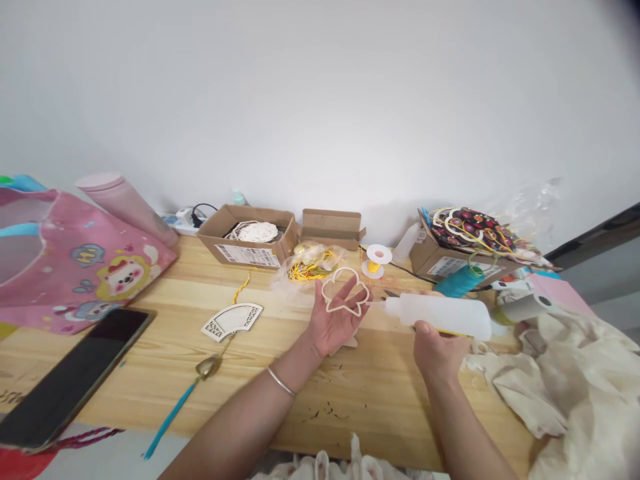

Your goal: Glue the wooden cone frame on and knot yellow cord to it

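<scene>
Head view: left hand (334,320), palm up, fingers spread open, bears pale flower-outline frame (326,298), thin, hollow, at centre. Right hand (440,350) closed round translucent white bottle (445,316) at 3 o'clock, nozzle toward frame.

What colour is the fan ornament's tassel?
The tassel is turquoise, seen best in the head view.

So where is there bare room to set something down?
Bare wood shows between the phone and the fan-shaped piece, and between left forearm and right forearm, apart from dark specks. Crowded: the wall side, with cardboard boxes and spool, and the near right, under bunched cloth.
</scene>
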`<state>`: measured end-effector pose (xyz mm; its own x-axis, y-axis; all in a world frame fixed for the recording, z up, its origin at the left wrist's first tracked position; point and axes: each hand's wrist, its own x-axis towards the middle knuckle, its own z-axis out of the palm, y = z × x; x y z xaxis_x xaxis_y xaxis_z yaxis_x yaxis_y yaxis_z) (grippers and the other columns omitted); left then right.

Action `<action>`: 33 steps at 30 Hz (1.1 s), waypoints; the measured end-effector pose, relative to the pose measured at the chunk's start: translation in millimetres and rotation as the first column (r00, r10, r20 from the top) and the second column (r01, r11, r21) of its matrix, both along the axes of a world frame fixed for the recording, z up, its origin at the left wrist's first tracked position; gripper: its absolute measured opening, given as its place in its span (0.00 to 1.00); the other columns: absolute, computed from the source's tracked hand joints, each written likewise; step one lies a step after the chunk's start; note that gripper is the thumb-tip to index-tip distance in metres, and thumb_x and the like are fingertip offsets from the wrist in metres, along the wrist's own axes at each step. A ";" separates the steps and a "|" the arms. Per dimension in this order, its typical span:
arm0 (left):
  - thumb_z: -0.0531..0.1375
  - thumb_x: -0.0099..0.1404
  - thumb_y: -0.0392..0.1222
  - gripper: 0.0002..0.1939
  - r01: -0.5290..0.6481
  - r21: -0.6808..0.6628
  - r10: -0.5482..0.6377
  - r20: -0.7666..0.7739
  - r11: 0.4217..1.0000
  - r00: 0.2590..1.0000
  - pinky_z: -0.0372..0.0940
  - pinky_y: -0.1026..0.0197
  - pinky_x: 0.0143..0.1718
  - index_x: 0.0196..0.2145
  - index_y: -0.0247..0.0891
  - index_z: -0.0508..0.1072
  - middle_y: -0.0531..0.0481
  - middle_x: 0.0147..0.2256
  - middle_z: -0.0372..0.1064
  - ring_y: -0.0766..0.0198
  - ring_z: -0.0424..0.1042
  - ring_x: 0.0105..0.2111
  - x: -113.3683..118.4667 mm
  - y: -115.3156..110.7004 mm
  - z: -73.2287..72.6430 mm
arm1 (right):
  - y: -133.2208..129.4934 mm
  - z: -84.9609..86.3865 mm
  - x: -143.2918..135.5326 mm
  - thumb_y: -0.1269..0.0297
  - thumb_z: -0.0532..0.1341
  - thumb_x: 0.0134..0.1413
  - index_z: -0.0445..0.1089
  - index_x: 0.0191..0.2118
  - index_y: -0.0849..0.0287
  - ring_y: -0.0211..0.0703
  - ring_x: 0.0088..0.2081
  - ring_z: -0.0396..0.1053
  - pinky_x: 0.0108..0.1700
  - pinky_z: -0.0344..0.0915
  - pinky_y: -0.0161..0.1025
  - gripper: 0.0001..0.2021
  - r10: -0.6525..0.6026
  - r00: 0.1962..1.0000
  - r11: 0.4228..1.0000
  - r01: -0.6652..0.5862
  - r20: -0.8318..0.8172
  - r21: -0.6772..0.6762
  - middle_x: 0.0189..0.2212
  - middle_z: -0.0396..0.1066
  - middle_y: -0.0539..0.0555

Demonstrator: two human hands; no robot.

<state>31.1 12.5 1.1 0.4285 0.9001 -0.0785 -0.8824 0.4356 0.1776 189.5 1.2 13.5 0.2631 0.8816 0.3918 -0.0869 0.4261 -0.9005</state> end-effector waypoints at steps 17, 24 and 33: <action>0.50 0.55 0.56 0.26 -0.140 0.034 0.139 0.032 0.990 0.990 0.54 0.59 0.49 0.45 0.35 0.63 0.40 0.46 0.60 0.57 0.56 0.51 -4.3 -4.8 7.1 | 10.5 13.2 3.4 0.70 0.63 0.36 0.63 0.43 0.61 0.49 0.44 0.63 0.47 0.58 0.50 0.21 -0.349 0.908 0.935 0.320 0.231 0.155 0.42 0.64 0.58; 0.46 0.57 0.56 0.27 -0.150 0.057 0.145 0.082 0.987 0.986 0.52 0.60 0.49 0.46 0.34 0.63 0.41 0.46 0.60 0.59 0.54 0.52 -16.4 -25.4 21.2 | 16.3 6.0 11.2 0.73 0.59 0.38 0.66 0.41 0.59 0.47 0.43 0.62 0.46 0.58 0.48 0.18 -0.442 0.729 0.883 0.250 0.523 0.398 0.39 0.66 0.57; 0.48 0.53 0.61 0.30 -0.047 0.076 0.049 -0.021 0.996 0.999 0.54 0.61 0.47 0.46 0.37 0.62 0.41 0.45 0.62 0.61 0.61 0.47 -12.0 -40.5 19.5 | -29.3 43.1 -23.4 0.66 0.64 0.35 0.62 0.40 0.57 0.47 0.41 0.65 0.42 0.62 0.46 0.21 0.129 0.963 0.976 -0.165 0.236 0.142 0.37 0.67 0.55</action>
